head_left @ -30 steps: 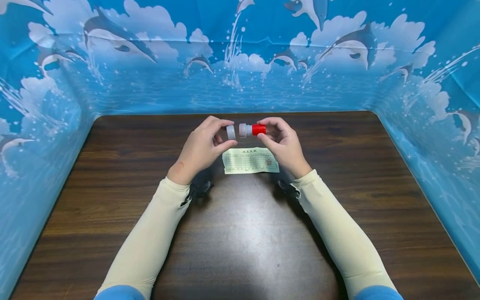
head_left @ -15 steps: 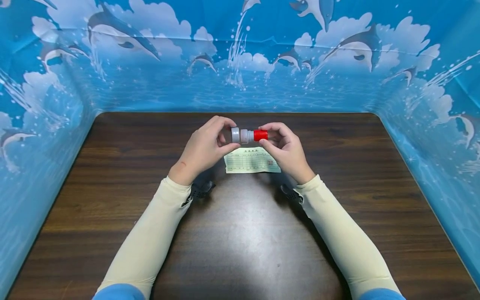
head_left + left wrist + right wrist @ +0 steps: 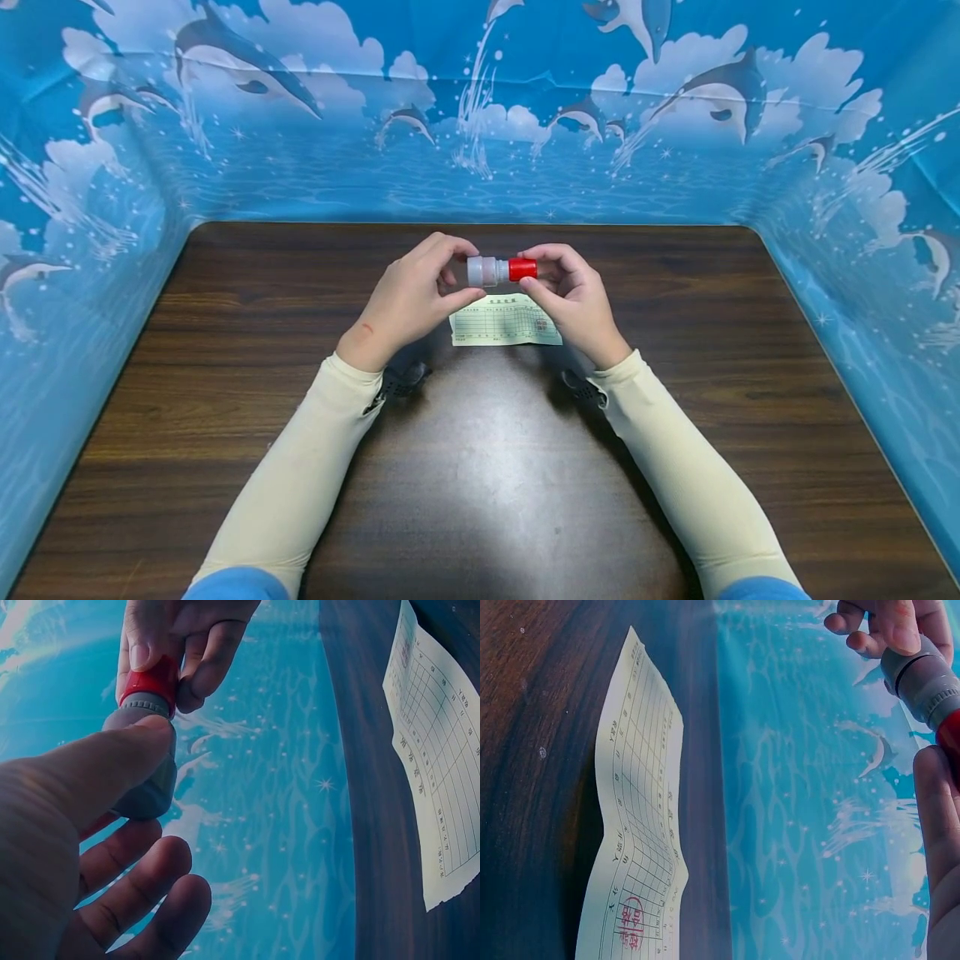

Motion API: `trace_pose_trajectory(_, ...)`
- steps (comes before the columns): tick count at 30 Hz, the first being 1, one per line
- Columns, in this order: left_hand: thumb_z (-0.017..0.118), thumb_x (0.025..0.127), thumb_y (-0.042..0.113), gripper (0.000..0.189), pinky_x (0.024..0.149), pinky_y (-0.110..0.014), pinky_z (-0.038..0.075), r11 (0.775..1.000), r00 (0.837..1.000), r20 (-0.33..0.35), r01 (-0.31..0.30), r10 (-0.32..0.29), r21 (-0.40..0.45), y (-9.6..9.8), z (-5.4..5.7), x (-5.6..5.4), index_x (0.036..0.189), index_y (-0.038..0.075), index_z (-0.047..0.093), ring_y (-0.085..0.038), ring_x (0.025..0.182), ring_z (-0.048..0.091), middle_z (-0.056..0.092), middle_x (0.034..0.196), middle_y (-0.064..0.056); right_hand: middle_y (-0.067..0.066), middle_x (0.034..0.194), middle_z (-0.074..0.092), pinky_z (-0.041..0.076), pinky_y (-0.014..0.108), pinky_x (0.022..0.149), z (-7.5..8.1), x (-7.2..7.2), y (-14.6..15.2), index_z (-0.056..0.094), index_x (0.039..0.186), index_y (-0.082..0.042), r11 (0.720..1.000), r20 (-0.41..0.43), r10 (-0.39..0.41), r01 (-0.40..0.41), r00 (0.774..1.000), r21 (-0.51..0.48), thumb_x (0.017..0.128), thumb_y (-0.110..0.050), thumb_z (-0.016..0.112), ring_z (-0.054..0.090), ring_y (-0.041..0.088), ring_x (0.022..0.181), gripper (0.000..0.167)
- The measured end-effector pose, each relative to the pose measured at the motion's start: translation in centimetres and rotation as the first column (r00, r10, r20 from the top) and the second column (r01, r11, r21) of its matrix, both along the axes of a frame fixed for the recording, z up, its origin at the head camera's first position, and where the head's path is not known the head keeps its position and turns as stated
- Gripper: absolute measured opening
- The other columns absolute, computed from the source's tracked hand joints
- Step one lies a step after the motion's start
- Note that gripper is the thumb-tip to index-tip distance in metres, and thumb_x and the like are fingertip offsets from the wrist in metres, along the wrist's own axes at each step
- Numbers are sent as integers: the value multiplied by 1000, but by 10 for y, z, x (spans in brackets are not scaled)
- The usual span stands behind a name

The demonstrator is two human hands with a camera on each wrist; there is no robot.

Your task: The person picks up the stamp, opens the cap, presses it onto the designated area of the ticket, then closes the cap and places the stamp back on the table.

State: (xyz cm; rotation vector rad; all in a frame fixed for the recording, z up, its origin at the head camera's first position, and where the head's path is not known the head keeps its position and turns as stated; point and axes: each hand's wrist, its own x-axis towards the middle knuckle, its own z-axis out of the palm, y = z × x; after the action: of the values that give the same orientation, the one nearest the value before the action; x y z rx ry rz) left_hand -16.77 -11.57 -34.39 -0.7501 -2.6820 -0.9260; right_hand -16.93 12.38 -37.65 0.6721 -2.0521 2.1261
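A small hand stamp (image 3: 522,269) with a red handle and a grey translucent head lies level between the hands, above the table. My right hand (image 3: 573,296) pinches its red handle between thumb and fingers. On the head's left end sits a grey cap (image 3: 475,272), which my left hand (image 3: 408,300) holds by thumb and index finger. Seen from the left wrist, the thumb presses along the grey cap (image 3: 154,791) while the other fingers stay loosely bent. Just below lies a pale green printed slip (image 3: 504,323); a red round mark (image 3: 629,922) shows on it.
The dark wooden table (image 3: 480,467) carries the slip near its far edge. A blue curtain (image 3: 480,150) printed with dolphins surrounds the back and sides. Dark wrist cameras (image 3: 405,379) hang under both wrists.
A second ago the cap and the stamp were apart. The left hand has brought the cap rightward onto the stamp's head, and the gap between them has closed.
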Motion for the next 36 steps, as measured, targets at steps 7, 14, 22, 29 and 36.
trace_pose_trajectory(7, 85, 88, 27, 48, 70, -30, 54, 1000, 1000, 0, 12, -12, 4, 1, 0, 1, 127, 12, 62, -14, 85, 60, 62, 117, -3, 13, 120, 68, 59, 28, 85, 0, 0, 0, 62, 126, 5, 1000, -28, 14, -13, 1000, 15, 93, 8, 71, 68, 23, 99, 34)
trace_pose_trajectory(14, 85, 88, 29, 48, 69, -29, 54, 1000, 1000, -21, 16, -16, 4, 2, -1, 2, 127, 12, 62, -14, 85, 60, 62, 115, -2, 20, 122, 67, 58, 27, 86, 0, 0, 1, 61, 127, 6, 999, -37, 17, -16, 999, 37, 94, 9, 69, 68, 21, 100, 34)
trace_pose_trajectory(22, 85, 89, 30, 49, 69, -30, 55, 1000, 999, -40, 23, -23, 6, 3, 0, 3, 128, 11, 64, -15, 86, 63, 64, 116, -2, 17, 121, 70, 58, 27, 82, -1, -1, 2, 65, 126, 2, 993, -58, -19, 26, 998, 115, 95, 3, 72, 69, 19, 100, 32)
trace_pose_trajectory(29, 84, 90, 27, 48, 70, -31, 57, 999, 998, -51, 36, -36, 16, 2, 0, 3, 130, 10, 64, -20, 89, 68, 65, 118, -4, 14, 120, 72, 57, 27, 79, -2, -1, 4, 67, 124, 1, 991, -79, -25, 35, 997, 127, 94, 2, 73, 70, 19, 99, 31)
trace_pose_trajectory(36, 86, 88, 28, 48, 70, -31, 57, 999, 997, -65, 35, -34, 17, 3, 1, 4, 126, 10, 65, -18, 88, 67, 65, 116, -3, 14, 118, 72, 56, 27, 77, -1, -1, 3, 67, 125, 0, 989, -81, -31, 42, 996, 141, 94, 0, 74, 69, 20, 98, 31)
